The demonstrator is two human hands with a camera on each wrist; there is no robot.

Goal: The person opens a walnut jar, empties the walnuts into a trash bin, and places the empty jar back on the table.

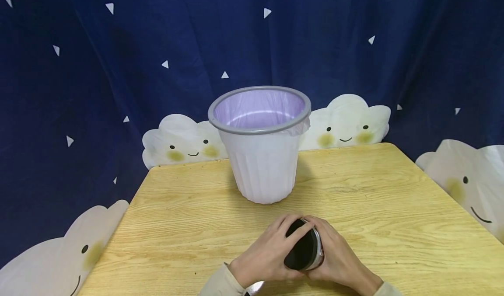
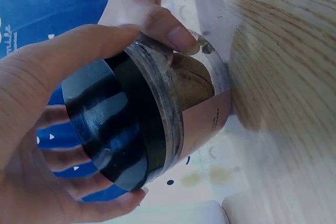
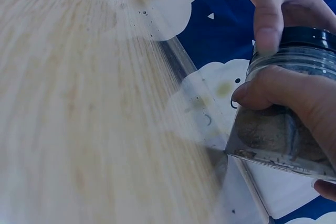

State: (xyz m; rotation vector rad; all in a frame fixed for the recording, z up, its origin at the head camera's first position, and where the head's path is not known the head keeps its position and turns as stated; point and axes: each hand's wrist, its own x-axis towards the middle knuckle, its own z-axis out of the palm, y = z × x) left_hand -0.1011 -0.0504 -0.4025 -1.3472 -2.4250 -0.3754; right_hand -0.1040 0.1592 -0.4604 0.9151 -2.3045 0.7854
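Observation:
A clear jar with a black lid is held between both hands over the near part of the table, tilted in the left wrist view. My left hand grips the lid, fingers and thumb spread round its edge. With thumb and fingers, my right hand holds the jar's see-through body. Through the wall shows a brown, rounded lump that resembles a walnut, and a pinkish label covers part of the side. The lid sits on the jar's mouth.
A white trash bin with a grey rim and a pale purple liner stands upright at the table's far side. The wood-grain table runs under both hands. Behind it hangs a dark blue curtain with white clouds and triangles.

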